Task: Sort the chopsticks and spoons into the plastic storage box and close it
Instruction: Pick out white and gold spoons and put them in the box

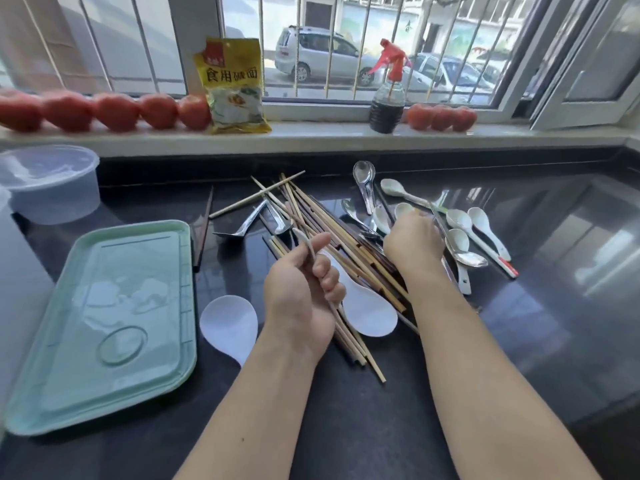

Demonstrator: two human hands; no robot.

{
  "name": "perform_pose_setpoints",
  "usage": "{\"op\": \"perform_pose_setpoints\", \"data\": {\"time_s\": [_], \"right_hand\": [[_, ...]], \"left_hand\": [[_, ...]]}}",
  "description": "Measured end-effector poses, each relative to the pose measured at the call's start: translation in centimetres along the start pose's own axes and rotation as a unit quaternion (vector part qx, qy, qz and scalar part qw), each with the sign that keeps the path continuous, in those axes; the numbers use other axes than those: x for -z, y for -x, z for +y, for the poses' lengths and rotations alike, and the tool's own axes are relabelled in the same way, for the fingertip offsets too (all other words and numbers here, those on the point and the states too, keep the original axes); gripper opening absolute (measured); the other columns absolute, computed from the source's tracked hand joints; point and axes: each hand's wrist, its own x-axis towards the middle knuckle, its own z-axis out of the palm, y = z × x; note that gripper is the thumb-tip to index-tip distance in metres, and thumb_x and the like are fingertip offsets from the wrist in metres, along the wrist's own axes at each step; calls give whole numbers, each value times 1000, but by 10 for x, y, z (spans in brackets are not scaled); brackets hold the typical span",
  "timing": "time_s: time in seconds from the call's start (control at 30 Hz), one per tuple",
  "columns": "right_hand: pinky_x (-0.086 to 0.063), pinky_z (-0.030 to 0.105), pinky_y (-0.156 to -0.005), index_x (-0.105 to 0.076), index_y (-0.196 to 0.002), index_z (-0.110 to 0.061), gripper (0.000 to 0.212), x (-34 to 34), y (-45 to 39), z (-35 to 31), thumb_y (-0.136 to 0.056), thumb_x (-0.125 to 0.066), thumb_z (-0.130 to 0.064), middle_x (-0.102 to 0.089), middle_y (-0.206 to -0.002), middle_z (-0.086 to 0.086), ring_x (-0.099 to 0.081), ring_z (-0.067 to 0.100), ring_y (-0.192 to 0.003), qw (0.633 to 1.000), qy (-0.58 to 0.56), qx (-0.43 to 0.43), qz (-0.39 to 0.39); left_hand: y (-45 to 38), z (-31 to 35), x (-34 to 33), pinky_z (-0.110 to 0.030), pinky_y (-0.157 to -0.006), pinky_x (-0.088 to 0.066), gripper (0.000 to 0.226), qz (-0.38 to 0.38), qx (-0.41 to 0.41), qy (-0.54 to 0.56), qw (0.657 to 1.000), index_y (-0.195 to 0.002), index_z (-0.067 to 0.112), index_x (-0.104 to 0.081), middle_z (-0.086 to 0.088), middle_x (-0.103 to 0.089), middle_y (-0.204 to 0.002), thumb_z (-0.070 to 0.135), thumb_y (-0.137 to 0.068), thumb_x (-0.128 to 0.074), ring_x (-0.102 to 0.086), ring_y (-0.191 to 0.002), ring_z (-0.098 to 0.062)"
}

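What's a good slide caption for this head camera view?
Left hand grips a white spoon's handle while right hand reaches into mixed chopsticks and spoons beside green lid.

I am in a home kitchen: a dark polished stone desk (450,393) under a barred window (346,46), tomatoes (114,110) lined along its sill, a yellow packet of cooking soda (235,84), a spray bottle (388,95), and chopsticks (346,251) and spoons (460,223) strewn about.

Glossy black stone counter (554,271), wooden chopsticks (346,244), shiny metal spoons (363,174), matt green plastic lid (104,323)
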Motion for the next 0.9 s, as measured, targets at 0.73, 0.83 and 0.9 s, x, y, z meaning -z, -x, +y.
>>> {"op": "perform_pose_setpoints", "data": {"time_s": [0.73, 0.83, 0.9], "right_hand": [[-46, 28, -88, -64, -135, -14, 36, 13, 90, -70, -100, -53, -13, -55, -108, 4, -55, 18, -96, 892, -233, 374, -102], [-49, 37, -90, -66, -122, -14, 29, 10, 102, -77, -103, -45, -16, -52, -108, 0, -56, 19, -98, 875, -224, 401, -152], [-47, 33, -92, -68, -111, -13, 24, 13, 106, -79, -103, -46, -17, -53, -108, -3, -55, 14, -99, 864, -216, 408, -202]], "left_hand": [[-20, 8, 7, -46, -104, -53, 36, 51, -69, 88, 992, -125, -5, -60, -22, -68, -121, 18, -110, -37, -68, -116, -35], [-25, 16, 21, -45, -110, -45, 33, 19, -65, 138, 988, -115, 0, -61, -21, -61, -113, 21, -93, -48, -65, -115, -38], [-29, 20, 26, -46, -107, -47, 30, 20, -54, 125, 991, -103, 5, -61, -17, -59, -104, 26, -84, -50, -63, -105, -37]]}}
